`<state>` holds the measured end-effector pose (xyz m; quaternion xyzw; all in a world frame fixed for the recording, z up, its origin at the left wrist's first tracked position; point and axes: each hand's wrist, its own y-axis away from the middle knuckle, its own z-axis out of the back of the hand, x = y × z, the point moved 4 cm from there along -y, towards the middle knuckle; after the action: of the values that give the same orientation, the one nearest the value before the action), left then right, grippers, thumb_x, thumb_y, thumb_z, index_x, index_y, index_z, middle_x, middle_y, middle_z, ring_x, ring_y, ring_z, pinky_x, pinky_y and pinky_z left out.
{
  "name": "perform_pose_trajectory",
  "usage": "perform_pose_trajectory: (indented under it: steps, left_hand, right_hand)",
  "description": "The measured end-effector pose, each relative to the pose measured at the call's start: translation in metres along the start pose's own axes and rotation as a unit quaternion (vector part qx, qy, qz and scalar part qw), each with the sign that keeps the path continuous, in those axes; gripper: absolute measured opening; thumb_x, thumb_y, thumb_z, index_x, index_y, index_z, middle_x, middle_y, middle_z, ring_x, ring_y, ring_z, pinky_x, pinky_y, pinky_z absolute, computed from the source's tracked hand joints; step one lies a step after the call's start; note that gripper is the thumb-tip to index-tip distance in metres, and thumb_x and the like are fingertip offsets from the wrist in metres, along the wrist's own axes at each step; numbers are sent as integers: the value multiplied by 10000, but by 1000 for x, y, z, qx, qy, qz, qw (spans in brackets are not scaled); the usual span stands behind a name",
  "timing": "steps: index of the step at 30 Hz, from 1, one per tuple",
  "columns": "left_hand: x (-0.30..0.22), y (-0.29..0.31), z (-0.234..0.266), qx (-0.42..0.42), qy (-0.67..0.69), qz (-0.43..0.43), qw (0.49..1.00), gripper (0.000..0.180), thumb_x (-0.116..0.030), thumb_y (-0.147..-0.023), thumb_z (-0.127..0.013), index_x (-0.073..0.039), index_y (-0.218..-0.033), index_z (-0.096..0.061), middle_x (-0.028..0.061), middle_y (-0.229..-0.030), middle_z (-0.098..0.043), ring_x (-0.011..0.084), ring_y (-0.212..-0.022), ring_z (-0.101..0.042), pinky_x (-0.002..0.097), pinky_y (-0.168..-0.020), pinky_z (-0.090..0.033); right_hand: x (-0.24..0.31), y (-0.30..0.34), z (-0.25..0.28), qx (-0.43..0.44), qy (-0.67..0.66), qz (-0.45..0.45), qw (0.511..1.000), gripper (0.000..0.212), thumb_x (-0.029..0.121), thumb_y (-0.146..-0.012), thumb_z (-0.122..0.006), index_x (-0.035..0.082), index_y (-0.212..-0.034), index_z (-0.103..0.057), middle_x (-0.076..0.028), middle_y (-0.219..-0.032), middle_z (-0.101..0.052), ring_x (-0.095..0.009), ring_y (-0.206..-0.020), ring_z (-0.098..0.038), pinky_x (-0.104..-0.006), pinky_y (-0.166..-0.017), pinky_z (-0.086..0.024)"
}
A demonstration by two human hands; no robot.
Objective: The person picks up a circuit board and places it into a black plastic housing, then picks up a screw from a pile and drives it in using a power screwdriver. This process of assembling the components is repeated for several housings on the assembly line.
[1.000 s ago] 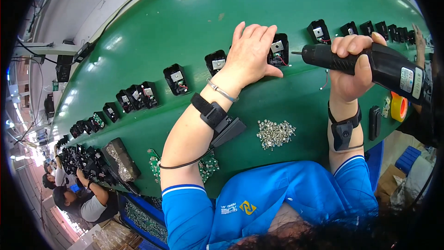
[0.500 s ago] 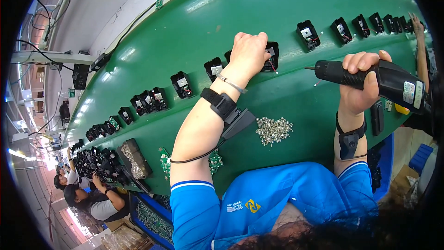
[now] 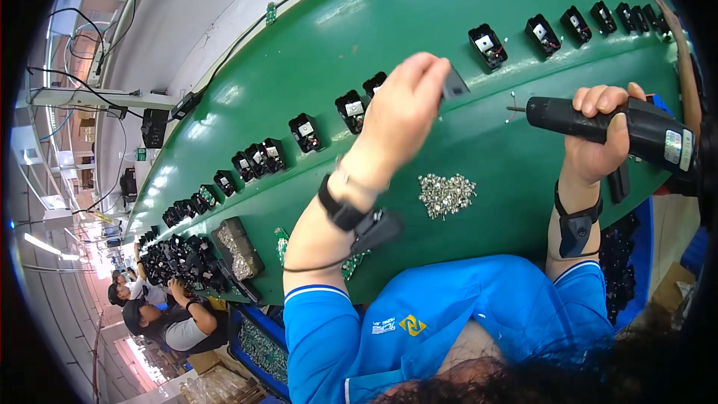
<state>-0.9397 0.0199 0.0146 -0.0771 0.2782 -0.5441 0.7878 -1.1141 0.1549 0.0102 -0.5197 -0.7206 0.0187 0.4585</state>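
My left hand (image 3: 407,108), smeared a little by motion, is closed on a small black plastic housing (image 3: 455,84) over the green bench. The housing is tilted with a smooth dark side showing; its inside is hidden. My right hand (image 3: 598,131) grips a black electric screwdriver (image 3: 568,118), its thin bit pointing left, apart from the housing. Below my left hand lies a heap of small silvery screws (image 3: 446,196). Left of that hand stand open black housings with white parts inside, the nearest a black housing (image 3: 351,111). Another black housing (image 3: 488,46) stands beyond it to the right.
The row of housings runs along the green bench (image 3: 359,37). A dark tray of screws (image 3: 237,248), a pile of black parts (image 3: 179,262) and green circuit boards (image 3: 353,263) lie at left. Blue bins hold boards and black parts. Co-workers (image 3: 161,314) sit at left; another person's arm (image 3: 679,52) reaches in at right.
My left hand has tipped the housing, which stood upright with its open inside showing. The screwdriver has shifted slightly right, still in my right hand. The whole view has turned a little.
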Motion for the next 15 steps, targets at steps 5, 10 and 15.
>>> perform_pose_trajectory:
  steps: [5, 10, 15]
  left_hand:
    - [-25, 23, 2, 64, -160, -113, 979, 390, 11, -604, -528, 31, -993, -507, 122, -936, -501, 246, -808, -527, 293, -684, -466]
    - [-32, 29, 1, 77, -174, -102, 976, 380, 3, -597, -543, 43, -973, -504, 122, -939, -486, 247, -822, -517, 293, -682, -466]
    - [-11, 44, -15, 98, 69, 129, 984, 400, 21, -609, -611, 28, -992, -494, 117, -952, -501, 200, -816, -542, 276, -696, -469]
  right_hand:
    - [4, -2, 3, -20, -20, -7, 1000, 351, 165, -749, -461, 56, -1078, -406, -43, -740, -455, -144, -639, -406, -303, -620, -338]
    - [2, 0, 6, -26, -20, -25, 999, 351, 167, -748, -463, 58, -1078, -409, -38, -730, -455, -142, -638, -403, -304, -619, -337]
    - [0, 0, 8, -28, -21, -32, 999, 354, 169, -749, -460, 58, -1081, -408, -36, -738, -452, -141, -636, -400, -302, -617, -336]
